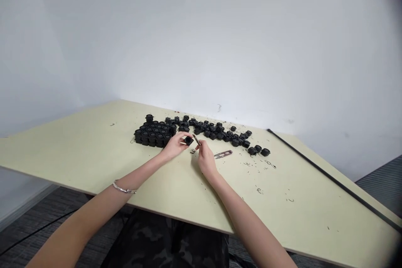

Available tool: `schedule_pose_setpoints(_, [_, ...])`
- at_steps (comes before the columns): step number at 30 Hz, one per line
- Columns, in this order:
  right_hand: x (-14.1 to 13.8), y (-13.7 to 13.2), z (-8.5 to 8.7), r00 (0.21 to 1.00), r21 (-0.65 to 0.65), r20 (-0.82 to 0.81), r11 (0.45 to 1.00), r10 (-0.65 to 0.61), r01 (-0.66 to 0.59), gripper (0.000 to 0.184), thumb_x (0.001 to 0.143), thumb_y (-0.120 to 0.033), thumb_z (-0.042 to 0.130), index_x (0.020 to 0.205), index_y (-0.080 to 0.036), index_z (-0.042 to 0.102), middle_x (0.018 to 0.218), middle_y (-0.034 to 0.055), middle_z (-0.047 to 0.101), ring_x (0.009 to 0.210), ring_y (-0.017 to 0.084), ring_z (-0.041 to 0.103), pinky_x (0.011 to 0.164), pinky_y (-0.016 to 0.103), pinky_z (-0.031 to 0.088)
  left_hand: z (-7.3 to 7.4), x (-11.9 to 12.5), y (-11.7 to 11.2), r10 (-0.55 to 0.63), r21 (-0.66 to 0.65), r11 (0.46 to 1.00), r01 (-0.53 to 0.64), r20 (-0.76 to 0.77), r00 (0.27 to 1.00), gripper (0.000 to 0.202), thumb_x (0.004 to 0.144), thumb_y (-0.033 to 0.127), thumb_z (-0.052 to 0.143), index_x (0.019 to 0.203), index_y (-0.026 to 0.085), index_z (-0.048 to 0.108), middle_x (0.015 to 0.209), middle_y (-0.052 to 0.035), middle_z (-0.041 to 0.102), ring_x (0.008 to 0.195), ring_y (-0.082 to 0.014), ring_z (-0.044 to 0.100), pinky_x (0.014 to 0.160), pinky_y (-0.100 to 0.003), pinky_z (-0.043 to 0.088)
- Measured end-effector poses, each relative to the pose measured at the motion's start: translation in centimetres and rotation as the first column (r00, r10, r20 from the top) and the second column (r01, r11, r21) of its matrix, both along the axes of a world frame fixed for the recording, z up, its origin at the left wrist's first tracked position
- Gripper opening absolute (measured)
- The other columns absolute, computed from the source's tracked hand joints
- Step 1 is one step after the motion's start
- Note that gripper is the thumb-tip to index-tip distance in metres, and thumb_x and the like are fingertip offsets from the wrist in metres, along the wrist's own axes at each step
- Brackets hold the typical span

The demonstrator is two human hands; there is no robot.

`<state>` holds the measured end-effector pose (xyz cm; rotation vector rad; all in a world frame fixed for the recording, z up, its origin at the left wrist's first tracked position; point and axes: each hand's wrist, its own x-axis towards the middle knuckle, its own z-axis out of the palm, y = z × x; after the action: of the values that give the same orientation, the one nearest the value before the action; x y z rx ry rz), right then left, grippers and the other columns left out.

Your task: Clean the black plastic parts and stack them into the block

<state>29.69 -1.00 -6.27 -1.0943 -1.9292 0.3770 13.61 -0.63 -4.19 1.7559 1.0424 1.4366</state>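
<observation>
From my remote seat I see both bare hands out over the pale tabletop (94,146); the left grip (176,144) is closed, fingertips and thumb pinched around one small black part (188,140), held just above the surface with its round opening turned toward the other hand; the right grip (205,159) is closed as well, its fingers pinched on a thin tool (196,140) whose far end slants up and meets the black part; I cannot tell what kind of tool it is, since it is too small to read.

Just beyond the left grip stands a block of black parts (153,134) set upright in close rows; beyond and to the right of the right grip a loose scatter of black parts (220,132) trails off across the tabletop; a pair of snips (223,154) lies flat just to the right of the right grip, not touching it; small dark shavings (260,163) are strewn further right and nearer to me than the snips; a bracelet (124,189) sits on the forearm behind the left grip; well off to the right of both grips a long black rod (329,176) runs along the tabletop's edge; a plain white wall (220,42) rises behind everything.
</observation>
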Motion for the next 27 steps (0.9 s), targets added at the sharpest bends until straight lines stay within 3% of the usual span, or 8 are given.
schedule_pose_setpoints(6, [-0.1,-0.9,1.0,0.998,0.015,0.051,0.999,-0.037,0.036,0.036,0.093,-0.04,0.03,0.11,-0.022,0.056,0.089,0.0051,0.064,0.078,0.018,0.057,0.068,0.027,0.04,-0.5,-0.2,0.5,0.052,0.024,0.998,-0.051,-0.08,0.995,0.037,0.067,0.008,0.054,0.101,0.02,0.063,0.11,-0.0068,0.058,0.087,-0.0157,0.058,0.078,-0.03,0.05])
schedule_pose_setpoints(10, [-0.1,-0.8,0.6,0.992,0.047,0.114,0.998,-0.049,0.044,0.034,0.093,-0.034,0.029,0.105,-0.021,0.059,0.081,0.0047,0.064,0.068,0.017,0.055,0.063,0.027,0.039,-0.3,-0.1,0.2,0.023,0.011,1.0,-0.022,-0.088,0.996,0.037,0.068,0.011,0.056,0.103,0.02,0.062,0.113,-0.0068,0.056,0.09,-0.0162,0.058,0.079,-0.031,0.051])
schedule_pose_setpoints(15, [-0.1,-0.3,0.0,0.997,0.146,0.071,0.989,-0.041,0.031,0.032,0.091,-0.022,0.028,0.105,-0.015,0.057,0.096,0.0105,0.061,0.082,0.019,0.056,0.072,0.028,0.042,0.3,0.2,-0.4,-0.015,0.001,1.0,0.015,-0.069,0.998,0.035,0.068,0.014,0.061,0.102,0.02,0.062,0.114,-0.0073,0.053,0.094,-0.0164,0.057,0.081,-0.031,0.051])
schedule_pose_setpoints(22, [-0.2,-1.1,1.1,0.969,0.041,0.219,0.993,-0.116,0.109,0.039,0.095,-0.041,0.028,0.115,-0.022,0.055,0.089,0.0066,0.066,0.083,0.02,0.058,0.069,0.027,0.04,0.6,0.3,-0.7,-0.033,-0.024,0.999,0.033,-0.036,0.999,0.031,0.071,0.021,0.063,0.102,0.018,0.06,0.114,-0.0077,0.054,0.096,-0.0166,0.057,0.082,-0.031,0.051])
schedule_pose_setpoints(27, [-0.1,-1.2,1.3,0.959,-0.001,0.248,0.99,-0.133,0.138,0.041,0.095,-0.046,0.027,0.118,-0.025,0.054,0.078,0.004,0.065,0.077,0.019,0.058,0.063,0.026,0.036,0.5,0.2,-0.7,-0.046,-0.037,0.998,0.046,-0.013,0.999,0.033,0.072,0.022,0.062,0.104,0.019,0.055,0.111,-0.0067,0.058,0.098,-0.0174,0.057,0.081,-0.031,0.05])
